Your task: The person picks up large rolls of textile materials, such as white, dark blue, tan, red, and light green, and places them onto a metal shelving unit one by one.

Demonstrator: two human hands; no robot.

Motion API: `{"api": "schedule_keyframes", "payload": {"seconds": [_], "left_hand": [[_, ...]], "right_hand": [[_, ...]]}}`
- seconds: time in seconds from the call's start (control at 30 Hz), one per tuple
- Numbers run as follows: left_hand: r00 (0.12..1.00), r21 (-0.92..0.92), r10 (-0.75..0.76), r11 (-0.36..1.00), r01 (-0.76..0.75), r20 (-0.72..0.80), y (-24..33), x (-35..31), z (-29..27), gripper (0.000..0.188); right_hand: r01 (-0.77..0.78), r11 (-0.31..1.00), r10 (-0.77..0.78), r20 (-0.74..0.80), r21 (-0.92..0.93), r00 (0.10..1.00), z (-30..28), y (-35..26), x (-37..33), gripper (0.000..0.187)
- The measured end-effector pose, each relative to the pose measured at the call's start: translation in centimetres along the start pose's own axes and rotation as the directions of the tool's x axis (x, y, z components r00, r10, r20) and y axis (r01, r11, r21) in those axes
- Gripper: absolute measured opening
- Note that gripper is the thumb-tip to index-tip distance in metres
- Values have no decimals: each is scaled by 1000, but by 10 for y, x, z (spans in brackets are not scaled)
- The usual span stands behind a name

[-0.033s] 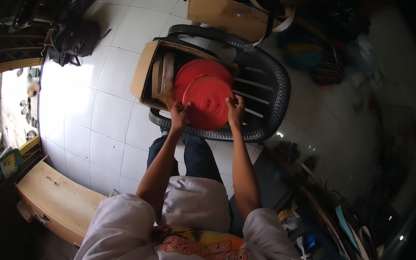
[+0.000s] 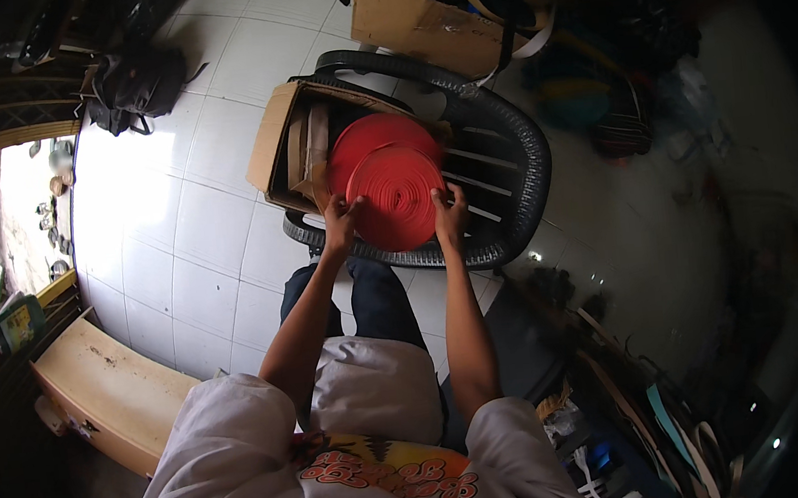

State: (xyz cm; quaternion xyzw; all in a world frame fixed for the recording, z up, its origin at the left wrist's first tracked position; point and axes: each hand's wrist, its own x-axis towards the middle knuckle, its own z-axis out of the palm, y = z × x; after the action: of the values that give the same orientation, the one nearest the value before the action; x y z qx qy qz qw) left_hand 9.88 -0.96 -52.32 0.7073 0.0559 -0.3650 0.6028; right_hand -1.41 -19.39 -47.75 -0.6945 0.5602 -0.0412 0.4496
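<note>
Between my two hands is a flat coiled roll of red strap [image 2: 398, 213], its spiral face toward me. My left hand [image 2: 340, 218] grips its left rim, and my right hand [image 2: 451, 210] grips the right rim, thumbs on the face. Just behind it, partly covered, a second red roll [image 2: 380, 137] rests against an open cardboard box [image 2: 269, 151]. Brown cardboard pieces [image 2: 313, 152] stand inside the box's left side. The box sits on the seat of a black plastic armchair [image 2: 530, 171] with a slatted seat.
Behind the chair stands another cardboard box [image 2: 416, 15] with coloured straps hanging over it. A dark backpack [image 2: 142, 82] lies on the white tiled floor [image 2: 192, 220] at the far left. A pale wooden cabinet [image 2: 116, 373] is near left, and loose straps [image 2: 666, 429] hang at the lower right.
</note>
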Motion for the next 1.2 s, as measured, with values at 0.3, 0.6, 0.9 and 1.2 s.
{"api": "schedule_keyframes", "payload": {"seconds": [0.3,0.6,0.9,1.2], "left_hand": [[886,-3,123,991,-136,446,118,-95,21,28],[293,-194,342,879,-435,893,139,-254,74,47],[-113,-91,58,943,-320,992,67,-503,70,49],[-270,-210,124,925,-317,955,-63,-741,22,45]], "right_hand": [[100,922,90,-460,373,883,-90,-16,-162,47],[287,875,237,-863,389,446,-145,37,-365,42],[424,804,529,-826,417,-192,-165,103,-598,40],[580,767,569,-706,273,-422,-161,179,-835,46]]}}
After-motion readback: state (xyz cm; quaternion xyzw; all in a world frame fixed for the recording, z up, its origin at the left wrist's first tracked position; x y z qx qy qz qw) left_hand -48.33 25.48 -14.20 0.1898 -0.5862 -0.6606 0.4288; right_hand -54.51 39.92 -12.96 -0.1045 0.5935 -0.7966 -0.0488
